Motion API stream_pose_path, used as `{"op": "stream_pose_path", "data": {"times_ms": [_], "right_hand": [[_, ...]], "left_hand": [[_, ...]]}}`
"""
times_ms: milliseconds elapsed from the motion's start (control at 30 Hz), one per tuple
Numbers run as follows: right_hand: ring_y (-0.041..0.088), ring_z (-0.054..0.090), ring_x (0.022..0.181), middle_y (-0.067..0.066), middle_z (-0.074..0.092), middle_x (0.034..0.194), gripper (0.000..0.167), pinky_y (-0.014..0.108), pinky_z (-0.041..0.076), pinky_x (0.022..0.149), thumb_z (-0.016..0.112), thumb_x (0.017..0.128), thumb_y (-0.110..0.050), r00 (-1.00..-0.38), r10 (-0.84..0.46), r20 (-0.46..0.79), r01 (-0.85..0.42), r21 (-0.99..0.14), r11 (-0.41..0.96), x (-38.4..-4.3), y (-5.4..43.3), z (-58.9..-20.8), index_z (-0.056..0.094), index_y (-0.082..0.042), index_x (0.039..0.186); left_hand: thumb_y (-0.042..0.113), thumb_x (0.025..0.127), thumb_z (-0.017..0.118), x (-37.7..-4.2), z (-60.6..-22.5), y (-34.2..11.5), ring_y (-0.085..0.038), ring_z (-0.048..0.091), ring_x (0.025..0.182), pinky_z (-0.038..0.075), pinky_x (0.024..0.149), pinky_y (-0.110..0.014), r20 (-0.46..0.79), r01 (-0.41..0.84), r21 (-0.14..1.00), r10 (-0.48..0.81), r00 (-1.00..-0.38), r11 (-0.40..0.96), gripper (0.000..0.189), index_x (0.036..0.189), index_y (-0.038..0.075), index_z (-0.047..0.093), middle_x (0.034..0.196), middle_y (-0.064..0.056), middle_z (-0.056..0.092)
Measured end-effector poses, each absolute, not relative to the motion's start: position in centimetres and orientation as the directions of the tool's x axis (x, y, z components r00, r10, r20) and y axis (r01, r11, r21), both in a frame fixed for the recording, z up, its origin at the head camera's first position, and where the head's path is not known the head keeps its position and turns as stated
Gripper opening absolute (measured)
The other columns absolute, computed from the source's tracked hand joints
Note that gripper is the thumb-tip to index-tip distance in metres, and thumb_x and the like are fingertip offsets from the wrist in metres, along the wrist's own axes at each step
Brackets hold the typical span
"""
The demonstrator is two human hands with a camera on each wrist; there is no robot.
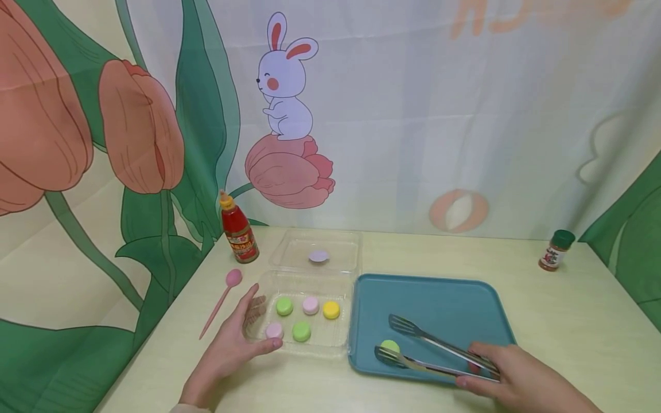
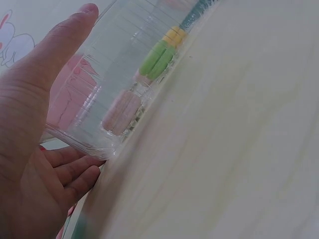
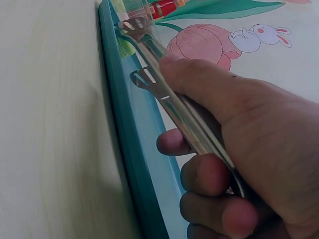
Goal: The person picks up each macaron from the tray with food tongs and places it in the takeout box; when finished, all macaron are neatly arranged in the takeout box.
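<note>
My right hand grips metal tongs by the handle, thumb on one side and fingers on the other. Their slotted ends are spread apart, low over the blue tray. A green macaron lies on the tray, partly hidden behind the nearer tong end. My left hand, thumb and fingers spread wide, rests at the left end of a clear plastic box. Its fingertips are right at the box's corner. Inside stand several macarons: green, pale pink and yellow.
The box's lid lies folded back behind it, bearing a pale oval sticker. A pink spoon lies left of the box. Behind the spoon stands a red sauce bottle. A green-capped spice jar stands at the back right, before a printed curtain.
</note>
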State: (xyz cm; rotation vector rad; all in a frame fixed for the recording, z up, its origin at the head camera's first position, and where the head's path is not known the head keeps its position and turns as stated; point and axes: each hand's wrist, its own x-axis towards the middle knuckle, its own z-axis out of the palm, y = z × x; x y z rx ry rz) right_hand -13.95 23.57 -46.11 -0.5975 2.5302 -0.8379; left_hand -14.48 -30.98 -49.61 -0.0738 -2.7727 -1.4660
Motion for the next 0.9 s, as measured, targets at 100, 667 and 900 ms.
{"op": "stream_pose_path", "data": {"times_ms": [100, 667, 900], "right_hand": [[0.009, 0.058, 0.077, -0.006, 0.064, 0.085, 0.039, 0.03, 0.047, 0.064, 0.073, 0.106, -0.052, -0.827, -0.495, -0.267, -0.25, -0.613, 0.749, -14.05, 23.51, -46.1, 0.068, -0.014, 0.113], [0.001, 0.055, 0.07, -0.013, 0.061, 0.08, 0.026, 0.028, 0.044, 0.06, 0.066, 0.112, -0.046, -0.776, -0.598, -0.199, -0.345, -0.66, 0.667, -13.91, 23.82, -46.19, 0.069, -0.023, 0.101], [0.0, 0.054, 0.073, -0.013, 0.062, 0.083, 0.028, 0.028, 0.045, 0.061, 0.064, 0.113, -0.045, -0.791, -0.578, -0.201, -0.34, -0.64, 0.689, -14.1, 23.82, -46.11, 0.072, -0.019, 0.109]], "left_hand": [[0.045, 0.082, 0.1, -14.5, -49.62, -30.99, -0.039, 0.043, 0.162, 0.027, 0.134, -0.065, 0.03, 0.049, 0.827, 0.044, -0.999, 0.56, 0.13, 0.179, 0.025, 0.016, 0.177, -0.014, 0.042], [0.045, 0.083, 0.1, -14.57, -49.83, -31.16, -0.039, 0.043, 0.162, 0.027, 0.134, -0.066, 0.039, 0.057, 0.824, 0.043, -0.998, 0.564, 0.129, 0.179, 0.025, 0.016, 0.176, -0.014, 0.043], [0.042, 0.083, 0.1, -14.51, -49.87, -31.13, -0.039, 0.043, 0.162, 0.027, 0.134, -0.066, 0.041, 0.063, 0.83, 0.052, -0.998, 0.554, 0.129, 0.179, 0.024, 0.016, 0.176, -0.015, 0.043]]}}
